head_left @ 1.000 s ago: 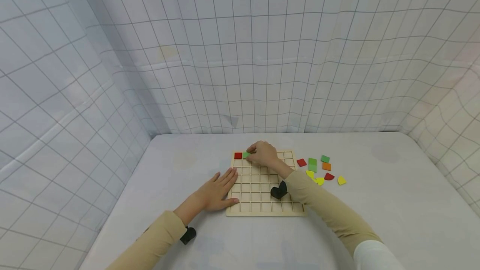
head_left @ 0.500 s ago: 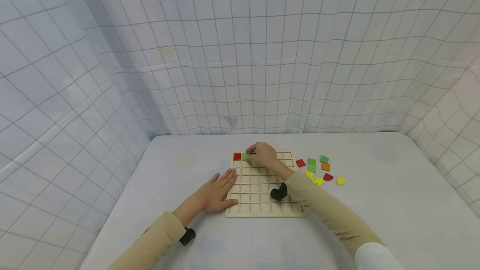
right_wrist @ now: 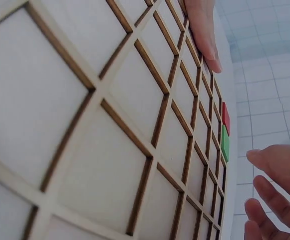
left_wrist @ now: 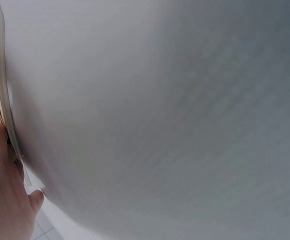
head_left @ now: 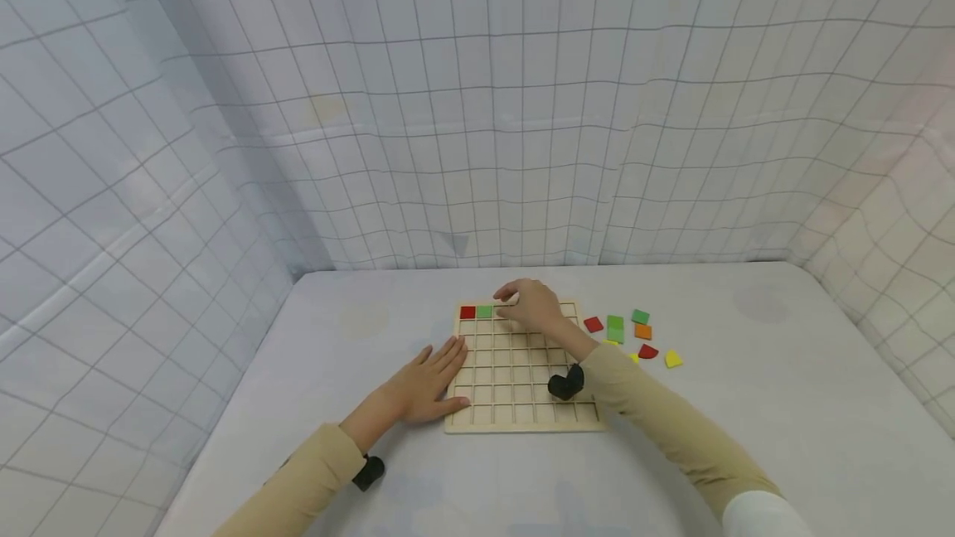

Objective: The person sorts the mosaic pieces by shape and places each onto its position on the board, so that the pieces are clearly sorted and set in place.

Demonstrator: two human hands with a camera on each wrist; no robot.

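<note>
Your left hand [head_left: 427, 385] rests on the left edge of the gridded board [head_left: 501, 394], fingers straight and slightly spread, pressing rather than gripping. Your right hand [head_left: 531, 305] is over the board's far row, thumb and fingers loosely bent and parted, with nothing visible between them. Its tips are just beside the green tile [head_left: 485, 312], apart from it; that tile lies in the second cell from the left, next to the red tile [head_left: 467, 312] in the corner cell.

The board looks like thin, pale wood, so expect it to be stiff, light and fairly prone to sliding on cloth; its outer rim offers the surest hold, and a flat palm on one side should steady it. The tiles look thin, hard and smooth, probably light and a little slippery; pinch them by opposite edges, since a seated one likely offers little to grasp. To the board's right lie loose pieces: a red square [head_left: 593, 324], green pieces [head_left: 615, 329], an orange square [head_left: 643, 331], a red wedge [head_left: 647, 351] and a yellow wedge [head_left: 674, 359], with others partly hidden by your sleeve [head_left: 649, 413].

The table [head_left: 358, 338] wears a pale cover, and white hangings [head_left: 477, 147] with dark grid lines enclose it behind and at both sides
</note>
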